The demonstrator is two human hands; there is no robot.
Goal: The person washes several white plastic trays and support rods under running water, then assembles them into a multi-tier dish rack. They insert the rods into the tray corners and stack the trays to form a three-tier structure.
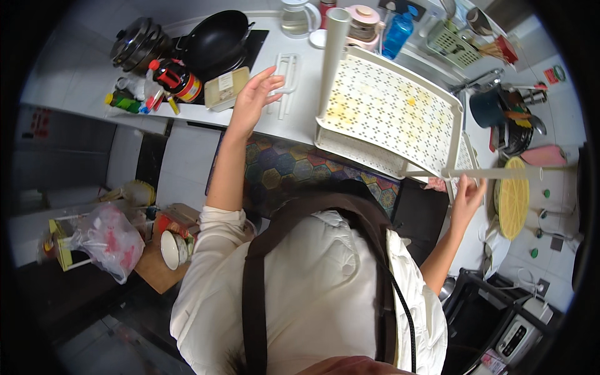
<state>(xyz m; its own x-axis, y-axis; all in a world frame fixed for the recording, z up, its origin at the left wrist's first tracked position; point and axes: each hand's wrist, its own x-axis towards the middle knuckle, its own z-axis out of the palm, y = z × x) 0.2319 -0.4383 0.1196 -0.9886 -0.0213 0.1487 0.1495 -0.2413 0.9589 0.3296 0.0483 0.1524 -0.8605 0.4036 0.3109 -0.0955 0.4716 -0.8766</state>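
Note:
A white perforated rack shelf lies tilted on the white counter, with one white tube leg standing up at its far corner and another leg sticking out to the right. My right hand grips the shelf's near right corner, where that leg joins. My left hand reaches over the counter with its fingers spread and holds nothing. Its fingertips are just short of a white plastic bracket piece, and a beige box sits to its left.
A black wok and a lidded pot sit on the hob, with sauce bottles in front. A glass kettle, a blue bottle and a green basket line the back. Pans fill the sink. A patterned rug covers the floor.

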